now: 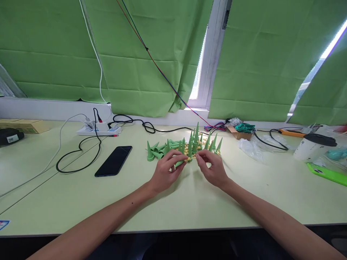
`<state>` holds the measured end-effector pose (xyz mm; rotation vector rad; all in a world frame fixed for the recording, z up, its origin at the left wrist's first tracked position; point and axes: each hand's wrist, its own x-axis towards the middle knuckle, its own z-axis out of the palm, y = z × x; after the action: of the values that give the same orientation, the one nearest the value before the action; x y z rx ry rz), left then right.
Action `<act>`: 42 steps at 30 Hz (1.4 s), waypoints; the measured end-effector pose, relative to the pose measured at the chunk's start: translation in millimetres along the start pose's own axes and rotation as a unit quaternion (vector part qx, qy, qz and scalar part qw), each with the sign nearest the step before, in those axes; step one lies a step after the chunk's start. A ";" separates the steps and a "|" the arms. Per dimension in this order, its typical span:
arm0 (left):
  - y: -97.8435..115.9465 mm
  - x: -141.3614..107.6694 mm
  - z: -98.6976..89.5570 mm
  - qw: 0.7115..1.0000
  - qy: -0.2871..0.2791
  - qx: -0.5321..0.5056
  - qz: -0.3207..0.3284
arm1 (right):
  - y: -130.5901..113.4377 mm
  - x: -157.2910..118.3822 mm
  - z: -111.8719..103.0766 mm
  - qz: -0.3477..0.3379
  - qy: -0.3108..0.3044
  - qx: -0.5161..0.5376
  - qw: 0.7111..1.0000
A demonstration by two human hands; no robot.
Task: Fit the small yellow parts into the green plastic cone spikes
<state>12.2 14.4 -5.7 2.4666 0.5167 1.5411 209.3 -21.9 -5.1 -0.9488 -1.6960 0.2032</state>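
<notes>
A green plastic cone (179,164) lies on its side in my left hand (166,171), closed around it with thumb and fingers. A small yellow piece shows at the cone's right end, by the fingertips. Just to the right, my right hand (213,169) is closed in a pinch; whatever sits between its fingertips is too small to make out. Behind both hands stand several upright green cones (195,139), with small yellow pieces (186,148) scattered among them. More green cones (161,148) lie in a heap to the left, beside one upright cone (149,151).
A black phone (113,161) lies left of the hands, near a black cable (77,169) and a power strip (99,130). On the right are plastic bags (251,148), a small cardboard box (240,133), a lidded cup (314,147) and a lime-green phone case (328,174).
</notes>
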 end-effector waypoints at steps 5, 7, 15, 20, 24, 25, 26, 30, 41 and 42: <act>-0.1 -0.4 0.5 1.000 -0.002 0.005 0.000 | -0.1 0.7 -0.2 -0.005 -0.007 -0.009 1.000; -0.3 -0.6 0.8 1.000 -0.002 0.007 0.000 | 0.1 1.0 0.1 -0.003 -0.011 -0.017 1.000; -2.7 -1.4 1.9 1.000 -0.001 -0.005 0.002 | 0.9 0.7 1.2 -0.017 -0.016 -0.016 1.000; -3.3 -1.8 2.9 1.000 0.002 -0.002 -0.001 | 1.5 0.4 0.9 -0.017 -0.026 -0.014 0.999; -3.6 -1.8 3.2 1.000 -0.002 -0.006 -0.004 | 1.9 0.1 0.9 -0.017 -0.037 -0.010 0.999; -3.7 -1.8 3.1 1.000 -0.005 -0.007 -0.005 | 1.9 0.1 0.9 -0.017 -0.040 -0.009 0.999; -3.8 -1.8 3.0 1.000 -0.009 -0.008 -0.007 | 1.8 0.1 0.9 -0.018 -0.043 -0.008 0.999; -4.2 -1.7 2.8 1.000 -0.019 -0.013 -0.017 | 1.0 0.5 0.7 -0.024 -0.056 -0.015 0.998; -5.9 -2.4 3.3 0.999 -0.031 -0.020 -0.037 | 5.5 0.9 1.9 -0.022 -0.087 -0.017 0.996; -5.9 -2.2 3.2 0.999 -0.032 -0.021 -0.038 | 5.6 0.9 2.0 -0.022 -0.088 -0.015 0.996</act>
<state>13.1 19.1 -11.0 2.4275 0.5552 1.4240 210.2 -16.9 -8.3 -0.9386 -1.8838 0.2381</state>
